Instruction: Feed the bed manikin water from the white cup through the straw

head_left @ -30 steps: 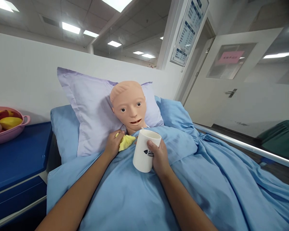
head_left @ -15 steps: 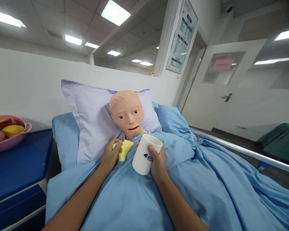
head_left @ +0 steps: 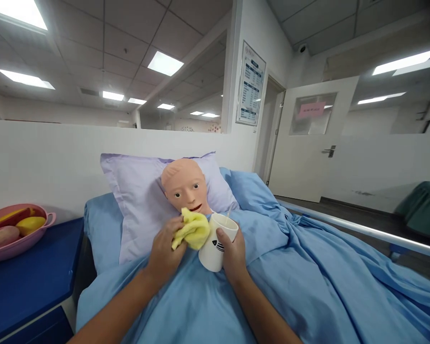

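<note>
- Evidently, the pink plastic basin (head_left: 23, 248) of fruit stands on the dark-blue cabinet top (head_left: 32, 291) because that flat surface supports it beside the bed.
- The lilac fabric pillow (head_left: 138, 210) lies behind the bald, peach-coloured mannequin head (head_left: 184, 184), apparently to prop it up.
- The crumpled, soft yellow cloth (head_left: 193, 229) is just below the mannequin's mouth; whether it touches the chin or mug, I cannot tell.
- The white, tapered mug (head_left: 208, 260) with a black print leans rim-rightward above the light-blue quilt (head_left: 197, 315); being held by its side seems to leave the rim free.
- The left hand (head_left: 166, 248) has its fingers curled nearly closed, pinching the cloth.
- The right hand (head_left: 233, 251) grasps the mug, thumb across its near side, opened to its width; the other fingers are mostly hidden.
</note>
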{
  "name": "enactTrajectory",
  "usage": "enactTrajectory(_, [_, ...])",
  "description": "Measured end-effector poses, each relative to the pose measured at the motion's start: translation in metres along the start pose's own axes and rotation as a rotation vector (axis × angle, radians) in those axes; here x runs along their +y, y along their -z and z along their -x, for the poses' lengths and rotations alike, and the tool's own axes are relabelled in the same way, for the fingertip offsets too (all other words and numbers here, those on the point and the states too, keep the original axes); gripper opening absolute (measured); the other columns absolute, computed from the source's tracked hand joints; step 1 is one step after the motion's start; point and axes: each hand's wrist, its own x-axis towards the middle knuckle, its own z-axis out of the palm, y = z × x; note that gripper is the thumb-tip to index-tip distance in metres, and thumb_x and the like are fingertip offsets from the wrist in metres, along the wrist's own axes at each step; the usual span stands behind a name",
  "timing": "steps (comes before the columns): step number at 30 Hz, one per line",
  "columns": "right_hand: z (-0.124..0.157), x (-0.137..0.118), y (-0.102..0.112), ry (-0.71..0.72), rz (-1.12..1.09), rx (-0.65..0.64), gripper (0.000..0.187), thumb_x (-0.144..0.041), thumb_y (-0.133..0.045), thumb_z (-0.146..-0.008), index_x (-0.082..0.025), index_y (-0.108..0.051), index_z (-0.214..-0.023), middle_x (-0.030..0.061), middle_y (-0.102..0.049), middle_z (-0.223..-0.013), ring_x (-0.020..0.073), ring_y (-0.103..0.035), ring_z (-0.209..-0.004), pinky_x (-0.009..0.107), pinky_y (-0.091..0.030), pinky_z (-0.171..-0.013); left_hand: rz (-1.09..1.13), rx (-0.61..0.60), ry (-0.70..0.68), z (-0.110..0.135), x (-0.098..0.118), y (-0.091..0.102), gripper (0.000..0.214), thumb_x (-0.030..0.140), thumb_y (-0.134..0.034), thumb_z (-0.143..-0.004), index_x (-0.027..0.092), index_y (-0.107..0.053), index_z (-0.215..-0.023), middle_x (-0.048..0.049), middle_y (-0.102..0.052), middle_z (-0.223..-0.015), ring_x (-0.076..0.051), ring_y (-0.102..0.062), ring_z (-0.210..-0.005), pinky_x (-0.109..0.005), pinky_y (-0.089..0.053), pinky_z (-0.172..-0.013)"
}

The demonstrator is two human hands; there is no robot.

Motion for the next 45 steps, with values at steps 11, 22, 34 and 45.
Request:
enactTrajectory(11, [-0.004, 0.005, -0.002, 0.039, -0.017, 0.009, 0.050, -0.055, -0.077, -0.069, -0.018, -0.065, -0.102, 0.0049, -0.072, -0.092, 0.0221, -0.065, -0.081, 0.036, -0.052, -0.072, -0.454, -0.006, -0.671, -0.050, -0.015, -0.048, 0.022, 0.010, -0.047, -0.094, 0.015, -0.062, -0.109, -0.0091, -0.069, -0.126, -0.022, -0.060, -0.125, -0.048, -0.040, -0.118])
enactTrajectory(22, [-0.003, -0.001, -0.003, 0.010, -0.031, -0.007, 0.054, -0.055, -0.080, -0.065, -0.019, -0.066, -0.103, 0.0043, -0.073, -0.093, 0.0220, -0.067, -0.082, 0.036, -0.055, -0.076, -0.261, -0.002, -0.543, -0.010, -0.028, -0.040, 0.035, 0.000, -0.042, -0.090, 0.014, -0.058, -0.118, -0.0092, -0.072, -0.115, -0.018, -0.062, -0.119, -0.044, -0.047, -0.113])
enactTrajectory(34, [-0.001, 0.003, -0.003, 0.007, -0.071, -0.024, 0.053, -0.053, -0.079, -0.069, -0.019, -0.064, -0.106, 0.0040, -0.072, -0.096, 0.0207, -0.066, -0.083, 0.036, -0.053, -0.077, -0.318, 0.090, -0.582, -0.020, -0.035, -0.061, 0.029, 0.004, -0.051, -0.091, 0.015, -0.056, -0.118, -0.0110, -0.070, -0.121, -0.021, -0.058, -0.127, -0.046, -0.048, -0.111])
enactTrajectory(45, [-0.004, 0.004, -0.002, 0.004, 0.001, -0.058, 0.053, -0.055, -0.077, -0.069, -0.020, -0.063, -0.106, 0.0047, -0.072, -0.097, 0.0220, -0.066, -0.083, 0.037, -0.054, -0.075, -0.204, 0.030, -0.678, -0.044, -0.016, -0.018, 0.038, 0.001, -0.044, -0.088, 0.017, -0.056, -0.120, -0.0119, -0.069, -0.121, -0.021, -0.058, -0.126, -0.045, -0.052, -0.105])
